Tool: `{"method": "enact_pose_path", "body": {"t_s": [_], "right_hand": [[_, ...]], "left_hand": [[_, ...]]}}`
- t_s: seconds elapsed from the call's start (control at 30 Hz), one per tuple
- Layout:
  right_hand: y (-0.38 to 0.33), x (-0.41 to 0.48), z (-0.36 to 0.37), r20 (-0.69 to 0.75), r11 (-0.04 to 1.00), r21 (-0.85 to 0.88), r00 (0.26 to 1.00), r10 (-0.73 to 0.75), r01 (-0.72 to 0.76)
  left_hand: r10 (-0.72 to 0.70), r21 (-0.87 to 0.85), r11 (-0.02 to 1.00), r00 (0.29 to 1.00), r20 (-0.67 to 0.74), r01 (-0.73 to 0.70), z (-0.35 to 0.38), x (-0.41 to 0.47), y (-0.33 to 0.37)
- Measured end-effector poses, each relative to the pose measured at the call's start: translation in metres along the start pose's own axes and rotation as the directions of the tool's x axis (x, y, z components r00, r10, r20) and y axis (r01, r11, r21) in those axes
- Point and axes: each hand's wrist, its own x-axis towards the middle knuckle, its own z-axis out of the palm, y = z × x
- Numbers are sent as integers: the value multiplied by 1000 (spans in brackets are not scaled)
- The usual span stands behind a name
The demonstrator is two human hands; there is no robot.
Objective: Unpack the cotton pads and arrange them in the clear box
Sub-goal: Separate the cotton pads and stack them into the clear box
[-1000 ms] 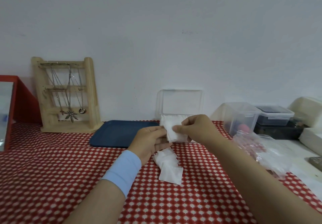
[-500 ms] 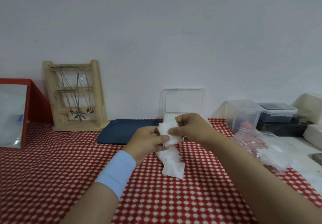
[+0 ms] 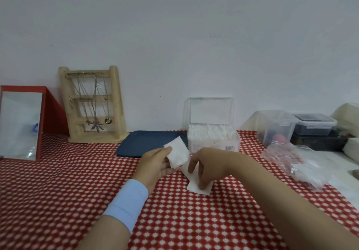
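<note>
Cotton pads (image 3: 177,153): small stack pinched in left hand (image 3: 155,165) fingers (image 3: 166,150); right hand (image 3: 210,165) pinches loose ones on bench (image 3: 77,191), near clear box (image 3: 213,143), lid up, part filled. Should square edges first, then slot stack upright beside the rest.

One camera only, worn on the person's head, facing forward and slightly down across the table (image 3: 58,201) to the white wall (image 3: 174,36) at 12 o'clock. It sits close to the work: both forearms stretch up from 7 and 5 o'clock, with the left hand (image 3: 155,164) and right hand (image 3: 209,164) just below centre. The wide lens reaches far sideways — from the mirror (image 3: 19,125) at 9 o'clock to the storage tubs (image 3: 275,127) at 3 o'clock.
</note>
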Motion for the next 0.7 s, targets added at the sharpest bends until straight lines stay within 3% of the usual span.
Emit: {"method": "enact_pose_path", "body": {"t_s": [0.33, 0.47, 0.6, 0.7], "right_hand": [[1, -5, -5, 3, 993, 77, 996, -85, 85], [7, -17, -26, -121, 934, 325, 986, -117, 150], [4, -22, -32, -286, 764, 596, 954, -87, 249], [-4, -15, -24, -388, 725, 623, 921, -38, 293]], "left_hand": [[78, 32, 997, 994, -82, -76, -2, -6, 4], [124, 74, 990, 986, -111, -117, -3, -5, 5], [161, 193, 970, 986, -49, -148, 2, -8, 7], [128, 193, 972, 991, 41, -134, 8, -12, 7]]}}
